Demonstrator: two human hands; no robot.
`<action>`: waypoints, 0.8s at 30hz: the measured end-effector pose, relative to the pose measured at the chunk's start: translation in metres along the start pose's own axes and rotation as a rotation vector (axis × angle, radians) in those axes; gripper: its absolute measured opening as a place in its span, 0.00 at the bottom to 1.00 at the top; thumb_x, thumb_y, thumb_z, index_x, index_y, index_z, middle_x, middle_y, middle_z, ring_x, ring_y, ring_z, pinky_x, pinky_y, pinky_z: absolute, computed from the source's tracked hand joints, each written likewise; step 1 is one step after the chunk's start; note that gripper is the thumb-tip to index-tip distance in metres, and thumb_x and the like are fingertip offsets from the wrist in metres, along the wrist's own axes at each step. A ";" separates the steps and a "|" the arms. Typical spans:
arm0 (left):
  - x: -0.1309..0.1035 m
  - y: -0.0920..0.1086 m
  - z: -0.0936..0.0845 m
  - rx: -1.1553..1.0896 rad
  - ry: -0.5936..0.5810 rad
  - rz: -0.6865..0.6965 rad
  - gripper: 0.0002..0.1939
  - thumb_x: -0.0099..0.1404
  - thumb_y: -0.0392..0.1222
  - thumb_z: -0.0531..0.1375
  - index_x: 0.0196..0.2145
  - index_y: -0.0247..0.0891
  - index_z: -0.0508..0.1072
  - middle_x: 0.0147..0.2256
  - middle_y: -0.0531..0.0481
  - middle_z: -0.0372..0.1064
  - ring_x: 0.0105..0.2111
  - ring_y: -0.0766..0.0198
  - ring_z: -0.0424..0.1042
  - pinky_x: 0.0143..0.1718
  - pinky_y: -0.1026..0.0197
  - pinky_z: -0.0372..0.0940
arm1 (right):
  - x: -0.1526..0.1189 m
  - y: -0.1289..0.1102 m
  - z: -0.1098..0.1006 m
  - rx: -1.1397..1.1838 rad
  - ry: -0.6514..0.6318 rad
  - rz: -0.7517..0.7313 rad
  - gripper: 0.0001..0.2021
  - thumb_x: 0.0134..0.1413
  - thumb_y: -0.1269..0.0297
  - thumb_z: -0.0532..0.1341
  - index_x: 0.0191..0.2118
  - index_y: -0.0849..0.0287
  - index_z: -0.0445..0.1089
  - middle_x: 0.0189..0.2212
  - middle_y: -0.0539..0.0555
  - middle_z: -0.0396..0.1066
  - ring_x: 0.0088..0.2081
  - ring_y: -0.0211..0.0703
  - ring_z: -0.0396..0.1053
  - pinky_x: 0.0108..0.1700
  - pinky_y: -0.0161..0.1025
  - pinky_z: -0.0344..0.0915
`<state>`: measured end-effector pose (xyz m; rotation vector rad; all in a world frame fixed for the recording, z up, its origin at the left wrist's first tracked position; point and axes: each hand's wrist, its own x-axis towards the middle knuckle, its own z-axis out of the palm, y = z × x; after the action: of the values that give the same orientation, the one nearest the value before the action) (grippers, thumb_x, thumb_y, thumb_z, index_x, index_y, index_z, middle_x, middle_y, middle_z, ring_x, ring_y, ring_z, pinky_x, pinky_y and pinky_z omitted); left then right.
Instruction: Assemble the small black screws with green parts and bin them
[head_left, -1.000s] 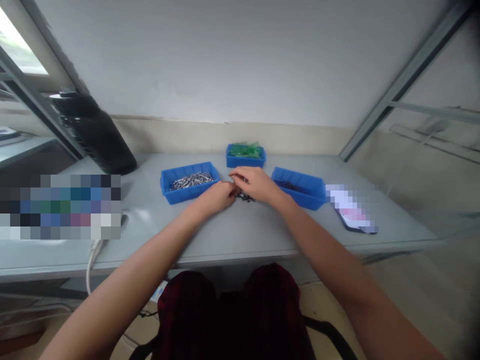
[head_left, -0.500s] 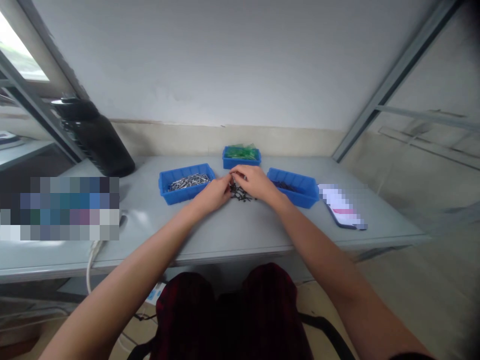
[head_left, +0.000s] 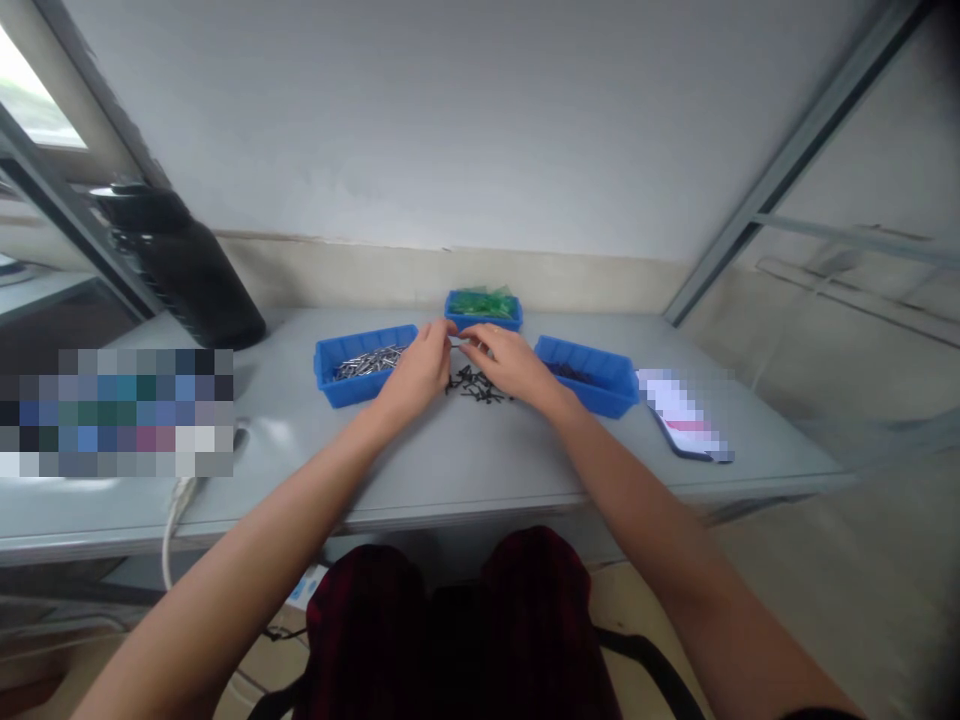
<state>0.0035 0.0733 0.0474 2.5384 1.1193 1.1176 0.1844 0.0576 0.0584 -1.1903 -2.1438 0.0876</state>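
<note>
My left hand (head_left: 426, 368) and my right hand (head_left: 506, 362) meet above the middle of the desk, fingertips bent toward each other in a pinch. A small thin piece shows between the fingertips, too small to make out. Just below them lies a loose pile of small black screw-like pieces (head_left: 480, 386). Beside my left hand stands a blue bin (head_left: 341, 393) holding thin silver metal pieces (head_left: 369, 362), partly covered by that hand. To the right of my right hand, another blue bin (head_left: 611, 385) has dark small pieces (head_left: 571, 373) in it.
A smaller blue bin (head_left: 484, 322) with green plastic pieces (head_left: 484, 302) stands behind the hands near the wall. On the right lies a phone (head_left: 686, 420). A large black bottle (head_left: 184, 265) and a white cable (head_left: 171, 520) are on the left. The desk's front edge (head_left: 465, 515) runs above my knees.
My left hand has risen and moved slightly away and left, its fingers now straighter beside the right fingertips. More of the black pile shows. My right hand stays nearly in place.
</note>
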 end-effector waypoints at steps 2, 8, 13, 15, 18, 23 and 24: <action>0.002 -0.001 -0.001 -0.021 0.030 0.002 0.14 0.69 0.30 0.47 0.50 0.36 0.63 0.46 0.39 0.69 0.46 0.56 0.70 0.49 0.53 0.66 | -0.001 -0.001 0.000 0.005 0.007 0.005 0.10 0.67 0.62 0.54 0.46 0.59 0.70 0.41 0.56 0.74 0.42 0.45 0.70 0.44 0.39 0.63; 0.002 0.001 -0.003 -0.055 0.040 0.013 0.15 0.69 0.30 0.48 0.51 0.36 0.64 0.48 0.39 0.70 0.48 0.57 0.70 0.50 0.54 0.66 | 0.001 0.004 0.002 0.029 0.013 -0.020 0.10 0.67 0.63 0.53 0.43 0.57 0.71 0.40 0.56 0.75 0.41 0.45 0.71 0.44 0.40 0.63; 0.002 0.009 -0.009 -0.073 -0.003 -0.047 0.14 0.70 0.35 0.52 0.52 0.34 0.67 0.43 0.42 0.72 0.43 0.58 0.72 0.47 0.56 0.67 | 0.002 0.006 0.002 0.035 0.069 -0.033 0.10 0.67 0.63 0.53 0.42 0.57 0.71 0.40 0.55 0.75 0.41 0.45 0.71 0.45 0.40 0.64; 0.003 0.011 -0.011 -0.077 -0.038 -0.064 0.11 0.70 0.39 0.54 0.48 0.35 0.69 0.39 0.44 0.74 0.40 0.59 0.73 0.45 0.57 0.67 | 0.001 0.007 0.002 0.030 0.069 -0.028 0.10 0.67 0.64 0.53 0.43 0.57 0.71 0.40 0.55 0.75 0.41 0.45 0.71 0.44 0.40 0.64; 0.004 0.012 -0.014 -0.064 -0.049 -0.063 0.09 0.70 0.39 0.54 0.44 0.36 0.72 0.36 0.46 0.74 0.37 0.60 0.73 0.43 0.58 0.67 | 0.001 0.006 0.002 0.022 0.044 -0.031 0.10 0.67 0.64 0.53 0.42 0.57 0.71 0.40 0.55 0.75 0.41 0.44 0.71 0.44 0.40 0.64; 0.005 0.005 -0.012 -0.047 -0.016 -0.053 0.08 0.70 0.38 0.55 0.43 0.36 0.73 0.37 0.46 0.75 0.37 0.61 0.74 0.43 0.59 0.67 | 0.001 0.004 0.001 0.022 0.062 -0.027 0.09 0.66 0.62 0.55 0.43 0.57 0.72 0.41 0.55 0.76 0.41 0.44 0.71 0.45 0.40 0.64; 0.005 0.004 -0.011 -0.047 -0.009 -0.049 0.09 0.70 0.38 0.55 0.44 0.36 0.73 0.37 0.46 0.75 0.37 0.61 0.74 0.44 0.59 0.67 | 0.001 0.004 0.001 0.029 0.071 -0.022 0.09 0.66 0.62 0.56 0.44 0.57 0.72 0.41 0.55 0.76 0.41 0.44 0.71 0.44 0.40 0.65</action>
<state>0.0004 0.0722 0.0597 2.4646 1.1331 1.1064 0.1860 0.0610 0.0573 -1.1367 -2.0863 0.0652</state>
